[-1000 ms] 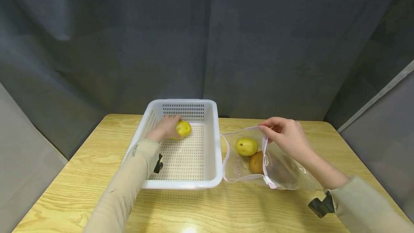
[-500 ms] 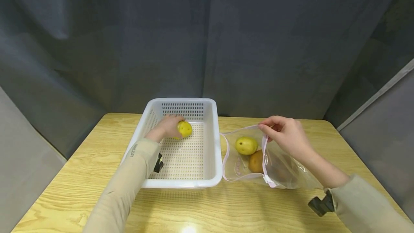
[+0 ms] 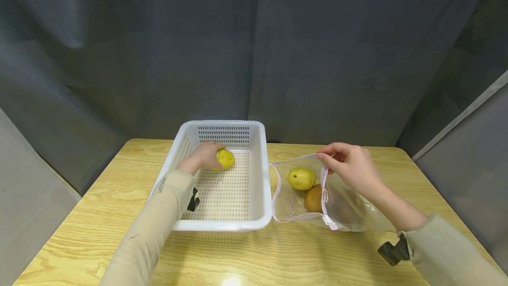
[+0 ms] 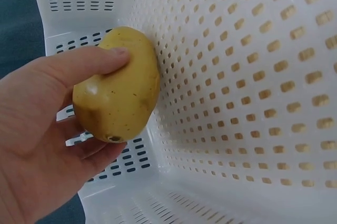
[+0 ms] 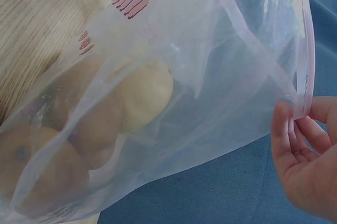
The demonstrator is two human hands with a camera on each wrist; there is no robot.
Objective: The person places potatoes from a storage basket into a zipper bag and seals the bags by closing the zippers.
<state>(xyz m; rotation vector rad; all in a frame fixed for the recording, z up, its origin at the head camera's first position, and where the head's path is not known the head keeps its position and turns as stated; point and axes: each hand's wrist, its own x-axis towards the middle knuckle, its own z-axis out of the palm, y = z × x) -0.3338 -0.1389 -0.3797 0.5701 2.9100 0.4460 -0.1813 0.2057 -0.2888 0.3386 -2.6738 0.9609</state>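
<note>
Hardly anything had moved since the earlier frame; both hands kept their places. We saw the yellow mango-like fruit (image 4: 118, 98) toward the far end of the white perforated basket (image 3: 222, 225), gripped by the left hand (image 3: 204, 156), thumb across its side. Whether it touched the basket's floor, we could not tell. Its skin looked smooth, so we judged that a loose hold could let it slip and roll. Beside the basket, the right hand (image 3: 353, 164) pinched the rim of the clear zip bag (image 3: 359, 217), where another yellow fruit (image 3: 301, 178) and an orange-brown fruit (image 3: 313, 198) lay. If this pinch loosened, the soft mouth could sag, we thought; a hard tug could spill these fruits onto the wooden table (image 3: 238, 257).
</note>
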